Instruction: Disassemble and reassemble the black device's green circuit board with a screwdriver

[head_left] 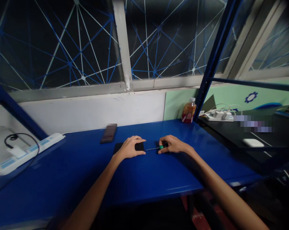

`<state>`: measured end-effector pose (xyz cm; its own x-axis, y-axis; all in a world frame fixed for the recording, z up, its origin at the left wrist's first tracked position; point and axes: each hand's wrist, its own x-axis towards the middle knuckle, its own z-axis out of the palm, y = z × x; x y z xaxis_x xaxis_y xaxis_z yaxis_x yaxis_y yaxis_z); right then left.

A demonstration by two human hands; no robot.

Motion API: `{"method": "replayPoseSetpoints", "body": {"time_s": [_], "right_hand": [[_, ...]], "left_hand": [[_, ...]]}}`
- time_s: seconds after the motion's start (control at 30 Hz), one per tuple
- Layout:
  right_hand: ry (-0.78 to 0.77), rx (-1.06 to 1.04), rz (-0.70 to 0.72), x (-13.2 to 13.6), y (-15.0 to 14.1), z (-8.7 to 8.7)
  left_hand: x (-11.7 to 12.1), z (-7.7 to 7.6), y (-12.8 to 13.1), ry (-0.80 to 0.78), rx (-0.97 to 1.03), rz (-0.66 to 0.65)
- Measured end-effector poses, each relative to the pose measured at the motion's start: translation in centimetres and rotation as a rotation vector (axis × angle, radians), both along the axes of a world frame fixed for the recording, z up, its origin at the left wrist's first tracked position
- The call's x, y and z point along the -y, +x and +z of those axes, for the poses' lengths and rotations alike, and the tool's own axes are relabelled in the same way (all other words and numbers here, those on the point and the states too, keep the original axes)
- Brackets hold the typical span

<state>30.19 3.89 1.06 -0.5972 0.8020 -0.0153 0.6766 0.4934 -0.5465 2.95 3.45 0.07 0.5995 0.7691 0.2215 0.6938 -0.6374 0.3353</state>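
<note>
My right hand (172, 144) is closed on a screwdriver with a green handle (161, 147). Its thin metal shaft (152, 149) points left, low over the blue table. Across a flat black rectangular object (139, 147) lies my left hand (129, 147), thumb and forefinger spread apart on either side of its right end. What kind of object it is I cannot tell; the hand hides its middle. The tip of the shaft is close to the object's right edge, between the left thumb and forefinger; whether they touch is unclear.
A dark phone-like slab (109, 133) lies behind my left hand. On the blue table (139, 179) a white power strip (46, 142) with a plugged cable sits at left. A drink bottle (189, 110) stands at the back right. Beside it is a black table (235, 134) with chargers.
</note>
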Motion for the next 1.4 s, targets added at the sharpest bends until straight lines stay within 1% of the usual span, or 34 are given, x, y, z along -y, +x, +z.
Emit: {"method": "replayPoseSetpoints", "body": {"time_s": [0.2, 0.33, 0.53, 0.73, 0.8, 0.9, 0.93, 1.0, 1.13, 1.27, 1.4], "right_hand": [[0.084, 0.027, -0.012, 0.4, -0.5, 0.0], [0.049, -0.031, -0.017, 0.3, -0.5, -0.1], [-0.002, -0.030, 0.049, -0.2, 0.1, -0.3], [-0.009, -0.027, 0.024, -0.3, 0.2, -0.4], [-0.061, -0.048, 0.023, -0.1, 0.1, -0.5], [-0.189, -0.077, 0.056, 0.3, -0.2, -0.6], [-0.198, -0.083, 0.066, 0.4, -0.4, -0.6], [-0.160, -0.073, 0.063, 0.5, -0.7, -0.7], [-0.065, 0.007, -0.005, 0.6, -1.1, -0.7], [0.097, 0.084, -0.051, 0.6, -1.0, -0.8], [0.163, 0.101, -0.086, 0.6, -0.8, -0.9]], "left_hand": [[-0.2, -0.2, -0.1, -0.013, 0.013, -0.003], [-0.2, -0.3, -0.1, -0.023, 0.010, 0.001], [0.0, 0.0, -0.1, -0.019, 0.005, -0.008], [0.1, 0.1, 0.0, -0.004, 0.013, 0.008], [0.1, 0.1, 0.0, -0.003, 0.016, 0.006], [-0.1, -0.2, -0.1, -0.002, 0.036, -0.004], [-0.2, -0.4, -0.1, -0.001, 0.048, -0.004], [-0.4, -0.6, -0.2, -0.002, 0.077, -0.005], [-0.6, -0.8, -0.3, -0.021, 0.113, -0.005], [-0.4, -0.7, -0.2, -0.023, 0.118, -0.007], [-0.3, -0.5, -0.1, -0.019, 0.110, -0.014]]}}
